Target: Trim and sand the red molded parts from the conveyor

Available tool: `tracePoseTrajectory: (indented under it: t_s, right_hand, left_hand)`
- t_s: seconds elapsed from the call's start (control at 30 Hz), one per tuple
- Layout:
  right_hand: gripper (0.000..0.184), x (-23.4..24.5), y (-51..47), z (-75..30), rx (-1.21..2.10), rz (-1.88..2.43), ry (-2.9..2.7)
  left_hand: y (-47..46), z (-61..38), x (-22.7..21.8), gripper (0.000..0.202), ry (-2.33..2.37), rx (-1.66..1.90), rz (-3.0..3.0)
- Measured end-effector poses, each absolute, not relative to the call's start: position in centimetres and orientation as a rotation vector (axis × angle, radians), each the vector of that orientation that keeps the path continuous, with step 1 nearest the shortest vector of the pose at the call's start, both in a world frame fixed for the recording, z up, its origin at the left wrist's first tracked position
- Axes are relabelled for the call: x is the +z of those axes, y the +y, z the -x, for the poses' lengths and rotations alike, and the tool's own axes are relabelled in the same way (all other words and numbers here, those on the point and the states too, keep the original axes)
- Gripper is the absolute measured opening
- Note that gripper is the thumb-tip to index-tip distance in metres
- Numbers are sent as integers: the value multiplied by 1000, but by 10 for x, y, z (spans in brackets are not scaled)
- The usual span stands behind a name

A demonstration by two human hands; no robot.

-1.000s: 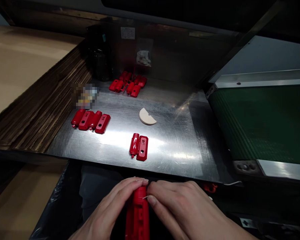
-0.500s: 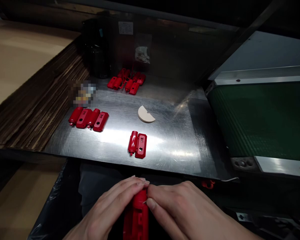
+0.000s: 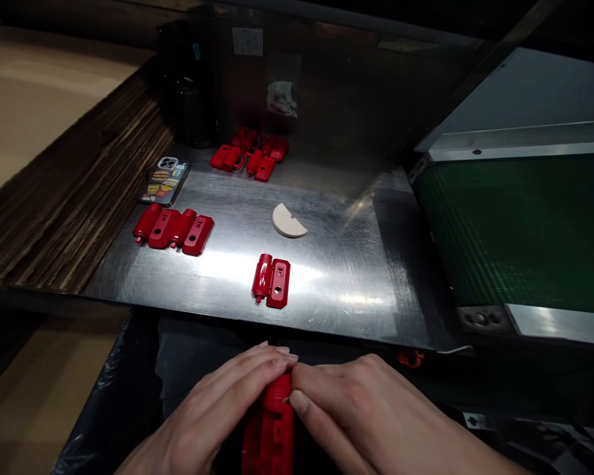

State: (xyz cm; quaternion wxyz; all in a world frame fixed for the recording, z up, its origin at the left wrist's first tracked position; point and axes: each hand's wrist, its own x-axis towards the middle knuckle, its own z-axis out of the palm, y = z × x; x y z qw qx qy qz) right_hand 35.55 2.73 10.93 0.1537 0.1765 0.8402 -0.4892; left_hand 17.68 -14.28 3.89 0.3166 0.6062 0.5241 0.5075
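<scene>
Red plastic part (image 3: 270,429) sits low in front of the metal table (image 3: 356,290), pinched at its top between left hand (image 3: 212,415) and right hand (image 3: 371,419); three finished-looking groups (image 3: 272,282) already lie on the table, this one apparently unfinished

Below the near edge of the steel counter (image 3: 356,264), the left hand (image 3: 212,412) and right hand (image 3: 371,415) pinch the top of a red plastic casing (image 3: 272,429) — fingertips meeting. On the counter lie a red casing pair (image 3: 272,282) and a beige half-disc (image 3: 287,221).
</scene>
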Motion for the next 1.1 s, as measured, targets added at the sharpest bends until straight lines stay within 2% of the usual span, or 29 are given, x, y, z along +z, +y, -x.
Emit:
tracePoseTrajectory:
  t_s: [0.4, 0.83, 0.93, 1.1]
  right_hand:
    - [26, 117, 30, -352, -1432, -564, 2388]
    - [30, 115, 36, -356, -1480, -606, 2344]
    - [39, 105, 39, -359, -1699, -676, 2282]
    - [49, 75, 39, -365, -2414, -965, 1797]
  left_hand:
    - [-141, -179, 36, 80, 1399, 1322, -1573]
    - [-134, -175, 35, 103, 1402, 1227, -1621]
    - [-133, -173, 33, 106, 1429, 1209, -1637]
    - [-130, -168, 31, 113, 1458, 1151, -1717]
